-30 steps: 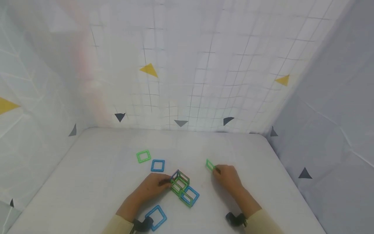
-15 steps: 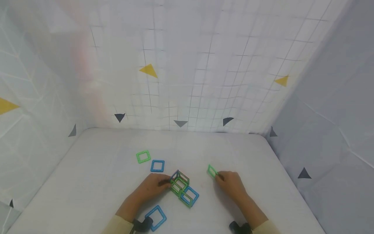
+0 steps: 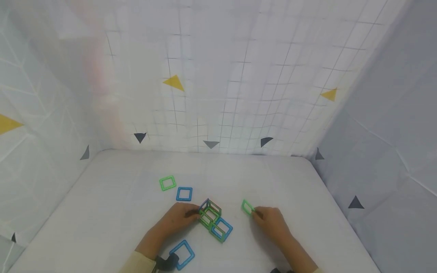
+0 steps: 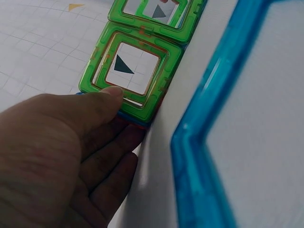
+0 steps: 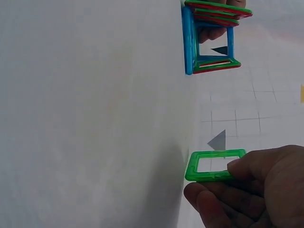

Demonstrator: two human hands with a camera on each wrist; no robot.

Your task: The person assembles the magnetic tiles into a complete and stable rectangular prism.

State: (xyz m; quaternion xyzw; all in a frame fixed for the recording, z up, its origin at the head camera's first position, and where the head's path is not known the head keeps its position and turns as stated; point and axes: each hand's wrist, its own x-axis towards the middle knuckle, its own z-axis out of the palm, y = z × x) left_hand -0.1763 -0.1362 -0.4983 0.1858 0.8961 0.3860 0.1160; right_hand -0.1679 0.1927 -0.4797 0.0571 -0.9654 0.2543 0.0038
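My left hand (image 3: 179,218) pinches the left side of a small structure of square magnetic tiles (image 3: 211,224) on the table. In the left wrist view its thumb lies on a green tile (image 4: 146,113) of that structure, with the fingers behind. Red and blue edges show among the green ones, and a blue tile lies flat at the near right end. To the right, my right hand (image 3: 273,224) holds a single green square tile (image 5: 209,176) by one edge between thumb and fingers. That tile is tilted, raised off the table and apart from the structure.
A loose green tile (image 3: 161,184) and a loose blue tile (image 3: 184,199) lie beyond my left hand. Another blue tile (image 3: 190,248) lies near my left wrist. White sheets with grid lines and triangles (image 3: 175,82) stand around the white table (image 3: 129,182).
My right hand has drawn back toward the near edge and slightly right, with the green tile still in its fingers. The left hand and the structure stay in place.
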